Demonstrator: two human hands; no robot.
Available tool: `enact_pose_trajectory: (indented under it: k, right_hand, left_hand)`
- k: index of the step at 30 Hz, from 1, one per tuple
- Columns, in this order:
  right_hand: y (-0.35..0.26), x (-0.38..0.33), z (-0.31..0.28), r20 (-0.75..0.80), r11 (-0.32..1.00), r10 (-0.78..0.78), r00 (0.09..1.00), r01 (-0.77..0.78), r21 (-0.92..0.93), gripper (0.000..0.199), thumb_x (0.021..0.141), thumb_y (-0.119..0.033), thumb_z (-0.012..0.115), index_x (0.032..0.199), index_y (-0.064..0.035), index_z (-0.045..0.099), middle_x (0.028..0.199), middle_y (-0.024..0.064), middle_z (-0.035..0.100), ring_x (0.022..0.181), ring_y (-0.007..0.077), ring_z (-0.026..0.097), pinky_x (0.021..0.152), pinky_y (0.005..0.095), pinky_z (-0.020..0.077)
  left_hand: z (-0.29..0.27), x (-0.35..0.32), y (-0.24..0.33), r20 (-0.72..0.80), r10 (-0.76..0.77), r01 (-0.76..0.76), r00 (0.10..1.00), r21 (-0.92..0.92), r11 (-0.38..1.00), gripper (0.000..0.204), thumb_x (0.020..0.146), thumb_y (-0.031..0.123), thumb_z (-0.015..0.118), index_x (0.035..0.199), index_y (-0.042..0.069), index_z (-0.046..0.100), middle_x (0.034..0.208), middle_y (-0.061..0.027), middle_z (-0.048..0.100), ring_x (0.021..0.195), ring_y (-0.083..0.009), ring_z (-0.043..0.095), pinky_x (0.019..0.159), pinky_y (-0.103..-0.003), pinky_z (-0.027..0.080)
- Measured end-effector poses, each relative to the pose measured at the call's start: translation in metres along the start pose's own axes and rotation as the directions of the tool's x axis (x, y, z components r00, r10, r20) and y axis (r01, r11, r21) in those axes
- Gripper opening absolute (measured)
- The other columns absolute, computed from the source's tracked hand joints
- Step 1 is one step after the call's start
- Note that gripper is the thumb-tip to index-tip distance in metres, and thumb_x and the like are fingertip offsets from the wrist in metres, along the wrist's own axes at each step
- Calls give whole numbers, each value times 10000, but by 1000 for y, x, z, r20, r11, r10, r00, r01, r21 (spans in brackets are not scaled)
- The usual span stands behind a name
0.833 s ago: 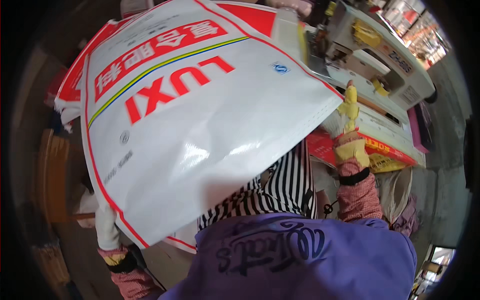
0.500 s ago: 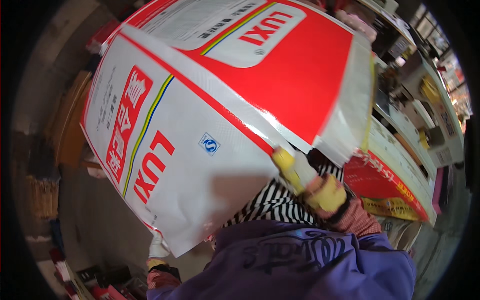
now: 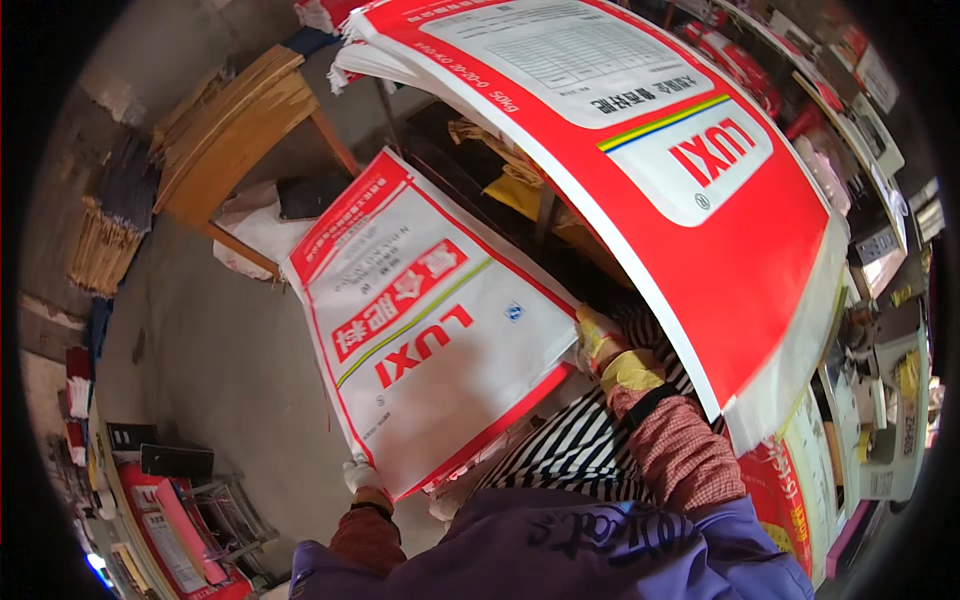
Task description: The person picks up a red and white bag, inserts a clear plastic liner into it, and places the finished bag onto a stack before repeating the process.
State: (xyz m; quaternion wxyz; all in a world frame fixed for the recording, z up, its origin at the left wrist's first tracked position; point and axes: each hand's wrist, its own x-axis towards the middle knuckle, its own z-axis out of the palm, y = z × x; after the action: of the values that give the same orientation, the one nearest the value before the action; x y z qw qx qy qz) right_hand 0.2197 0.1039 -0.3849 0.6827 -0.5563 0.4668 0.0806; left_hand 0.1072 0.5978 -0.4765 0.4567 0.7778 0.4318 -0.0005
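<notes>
A flat white plastic sack (image 3: 470, 390) with red borders, a red block of print and a yellow-blue stripe hangs tilted in front of me. My right hand (image 3: 603, 345), in a white and yellow glove, grips its right edge. At the lower left corner, my left hand (image 3: 362, 476) in a whitish glove is closed on the edge. Part of each hand's fingers is hidden by the sack or the glove. To the right lies a stack of red and white sacks (image 3: 720, 290), its near edge beside my right forearm.
Brown boards (image 3: 230, 140) lean on a wooden frame at the far left. A metal rack with red and pink items (image 3: 200, 520) stands on the floor at lower left. Along the right runs a bench with a grey-white machine (image 3: 890, 410).
The held sack has come away from the stack, moving left and down, and now hangs apart from it. My right hand still grips its edge. The view has shifted too.
</notes>
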Motion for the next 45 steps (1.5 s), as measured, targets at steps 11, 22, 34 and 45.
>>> enact_pose_trajectory:
  k: [11,22,34,45]
  right_hand:
    - [20,-78,-42,420,900,-61,906,-132,416,433,823,-312,619,1159,-82,471,1117,88,503,979,227,506,853,358,436]
    - [33,-169,-125,421,693,-529,737,661,-287,266,825,-124,556,1066,-14,572,919,64,641,797,147,599,685,227,472]
    - [46,-271,-215,90,784,-615,783,596,174,122,835,-128,563,776,-43,629,727,36,639,625,87,608,570,222,486]
    - [-35,-235,-287,-278,871,-395,876,453,190,530,796,-497,575,887,25,581,692,77,576,536,146,532,502,267,454]
  left_hand:
    - [58,-8,30,273,-189,261,943,-260,930,406,896,380,322,1068,82,538,1127,-74,561,1019,-231,515,911,-347,370]
    - [124,-155,223,396,873,-934,286,-89,346,394,772,118,600,1116,-19,464,1060,-196,483,955,-329,495,839,-387,426]
    - [203,-487,324,489,353,-595,-798,-547,-589,137,685,160,645,790,72,634,749,-93,602,679,-269,577,626,-359,450]
    - [189,-505,360,511,339,-611,-790,-620,-492,120,709,155,630,741,40,617,704,-125,597,672,-276,585,624,-363,450]
